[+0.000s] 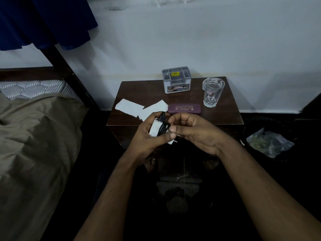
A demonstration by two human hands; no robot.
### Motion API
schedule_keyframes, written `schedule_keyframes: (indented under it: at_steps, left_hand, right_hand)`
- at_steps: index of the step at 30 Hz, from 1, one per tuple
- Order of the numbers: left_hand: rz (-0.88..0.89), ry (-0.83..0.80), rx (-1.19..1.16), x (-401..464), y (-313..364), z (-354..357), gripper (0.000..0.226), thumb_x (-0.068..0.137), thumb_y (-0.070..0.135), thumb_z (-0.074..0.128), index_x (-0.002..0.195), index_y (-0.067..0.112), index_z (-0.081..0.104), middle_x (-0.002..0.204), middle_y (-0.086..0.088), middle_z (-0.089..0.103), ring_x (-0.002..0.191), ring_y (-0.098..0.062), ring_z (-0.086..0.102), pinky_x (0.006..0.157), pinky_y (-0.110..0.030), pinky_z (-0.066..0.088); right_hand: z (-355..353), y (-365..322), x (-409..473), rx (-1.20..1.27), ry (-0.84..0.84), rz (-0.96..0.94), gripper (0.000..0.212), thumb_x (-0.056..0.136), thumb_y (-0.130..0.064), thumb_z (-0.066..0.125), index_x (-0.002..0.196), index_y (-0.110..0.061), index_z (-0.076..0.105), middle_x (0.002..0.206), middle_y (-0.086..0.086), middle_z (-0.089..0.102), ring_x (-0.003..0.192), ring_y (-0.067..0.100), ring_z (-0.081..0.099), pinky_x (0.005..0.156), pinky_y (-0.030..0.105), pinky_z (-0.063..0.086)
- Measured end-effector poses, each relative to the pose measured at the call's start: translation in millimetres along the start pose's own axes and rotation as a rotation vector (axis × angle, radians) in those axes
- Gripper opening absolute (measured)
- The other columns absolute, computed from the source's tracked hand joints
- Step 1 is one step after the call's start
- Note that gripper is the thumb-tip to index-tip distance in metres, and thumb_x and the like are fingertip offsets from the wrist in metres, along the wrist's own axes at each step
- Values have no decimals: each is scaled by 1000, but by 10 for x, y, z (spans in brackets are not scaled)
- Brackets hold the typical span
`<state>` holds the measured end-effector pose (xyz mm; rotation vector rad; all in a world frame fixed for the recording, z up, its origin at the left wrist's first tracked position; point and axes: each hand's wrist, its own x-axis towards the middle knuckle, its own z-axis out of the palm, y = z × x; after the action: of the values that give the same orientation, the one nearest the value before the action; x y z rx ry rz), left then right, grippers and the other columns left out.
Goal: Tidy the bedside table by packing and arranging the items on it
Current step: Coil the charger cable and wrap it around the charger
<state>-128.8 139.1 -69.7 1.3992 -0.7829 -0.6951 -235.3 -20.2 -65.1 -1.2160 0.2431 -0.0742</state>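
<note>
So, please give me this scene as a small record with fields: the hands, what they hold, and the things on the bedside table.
left hand: left hand grips a white charger with its black cable coiled on it
right hand: right hand, fingers curled, pinches near the cable end
table: dark wooden bedside table
back: grey organiser box, upright empty glass
front: two white papers, maroon spectacle case
beside: bed on left
</note>
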Motion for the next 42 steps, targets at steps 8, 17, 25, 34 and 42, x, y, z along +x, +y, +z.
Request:
schedule_keyframes:
  at_steps: [8,17,25,34,42]
  left_hand:
    - [-1,-35,-6,4,-56,-47,68,72,-12,80,134,-1,53,106,-4,70,99,-15,68,87,-28,55]
    - [14,-43,-32,3,-48,-75,68,65,-13,83,126,-1,57,105,2,70,100,-11,68,86,-25,55]
    - [4,-43,-71,0,-3,-48,53,74,-28,67,119,-4,52,76,11,69,63,1,64,57,-10,49]
    - [-144,68,-129,11,-17,-28,35,72,19,87,97,19,63,66,2,59,47,-11,46,39,-18,35]
    - [-221,198,-104,24,-18,-12,27,74,19,84,95,19,66,68,1,63,50,-10,48,40,-18,35]
  right_hand:
    - [35,69,0,-155,46,-106,30,80,8,77,100,-12,67,96,1,67,92,12,62,84,19,55]
    - [86,110,-15,-469,82,-270,26,84,0,79,98,-17,64,95,-3,66,87,9,63,80,22,53]
    - [161,121,3,-857,207,-581,13,89,-10,75,96,-9,63,93,-5,63,87,12,60,79,29,51]
    - [216,127,49,-1118,274,-762,7,97,-18,64,102,-13,65,96,-10,63,88,16,55,78,37,48]
    - [148,172,95,-1062,226,-648,35,98,-5,58,129,-20,67,114,-7,68,108,8,64,92,32,52]
